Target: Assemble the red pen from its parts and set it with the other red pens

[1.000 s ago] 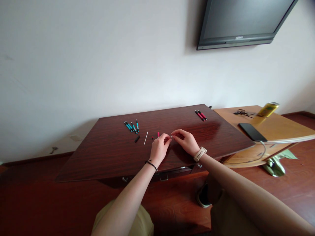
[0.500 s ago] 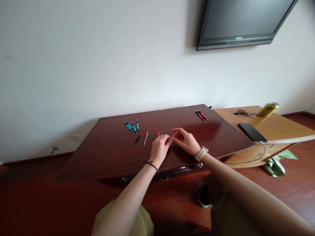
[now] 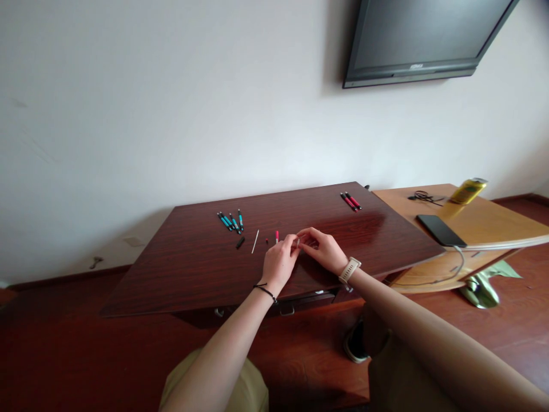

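- We are pinching a small, thin pen part [image 3: 297,242], too tiny to identify, between the fingertips of our left hand [image 3: 279,262] and right hand [image 3: 325,251], both closed narrowly on it, above the middle of the dark red wooden tabletop [image 3: 193,274].
- We are judging it light, stiff and easy to drop, so we are gripping at its ends.
- Just beyond lie a short red piece [image 3: 277,234], a thin white refill stick [image 3: 254,241] and a black cap [image 3: 239,242].
- Teal pens [image 3: 230,221] are lying toward the far edge, red pens [image 3: 350,201] near the far right corner.

Desk top [image 3: 193,269] – dark glossy wood; pens [image 3: 230,221] plastic.
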`<state>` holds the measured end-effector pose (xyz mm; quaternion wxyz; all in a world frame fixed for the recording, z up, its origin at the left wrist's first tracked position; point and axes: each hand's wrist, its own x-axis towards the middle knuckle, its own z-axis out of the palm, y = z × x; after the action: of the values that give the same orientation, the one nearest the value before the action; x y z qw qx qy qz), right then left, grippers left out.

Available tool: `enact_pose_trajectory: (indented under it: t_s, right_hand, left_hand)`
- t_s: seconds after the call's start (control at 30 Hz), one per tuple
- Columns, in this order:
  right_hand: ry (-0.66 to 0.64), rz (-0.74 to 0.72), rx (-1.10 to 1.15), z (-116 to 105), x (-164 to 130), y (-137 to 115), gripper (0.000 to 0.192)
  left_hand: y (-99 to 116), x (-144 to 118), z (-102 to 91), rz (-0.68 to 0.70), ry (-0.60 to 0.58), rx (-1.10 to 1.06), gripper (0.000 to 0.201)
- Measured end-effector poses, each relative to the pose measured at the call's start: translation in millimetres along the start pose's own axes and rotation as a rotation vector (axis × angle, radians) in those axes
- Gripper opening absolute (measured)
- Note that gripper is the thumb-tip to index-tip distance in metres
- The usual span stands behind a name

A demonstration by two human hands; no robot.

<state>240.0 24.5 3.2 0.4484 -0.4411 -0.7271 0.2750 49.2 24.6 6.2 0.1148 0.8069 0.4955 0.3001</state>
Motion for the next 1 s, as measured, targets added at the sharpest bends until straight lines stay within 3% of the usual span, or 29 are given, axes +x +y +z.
enact_pose_trajectory:
  t_s: [0.17,0.33,0.57,0.83,1.0]
  right_hand:
    - [-0.021,0.048,0.076,6.0,-0.3,1.1,0.027]
    - [-0.089,0.105,0.149,10.7,2.1,3.5,0.028]
    - [-0.139,0.076,-0.007,16.8,1.1,-8.1,0.018]
    - [-0.116,-0.077,-0.290,26.8,2.1,-11.2,0.003]
    - [-0.062,-0.085,-0.458,23.5,17.5,-6.5,0.003]
  left_hand:
    - [-1.1,-5.3,-5.8,-0.016,-0.021,0.026,0.028]
    - [-5.9,-10.7,-9.6,0.019,-0.018,0.103,0.018]
    - [-11.4,-19.3,-21.0,0.083,-0.046,0.182,0.006]
    - [-18.8,-35.9,-33.4,0.115,-0.060,0.172,0.017]
    - [-22.1,-41.7,-36.2,0.139,-0.052,0.205,0.016]
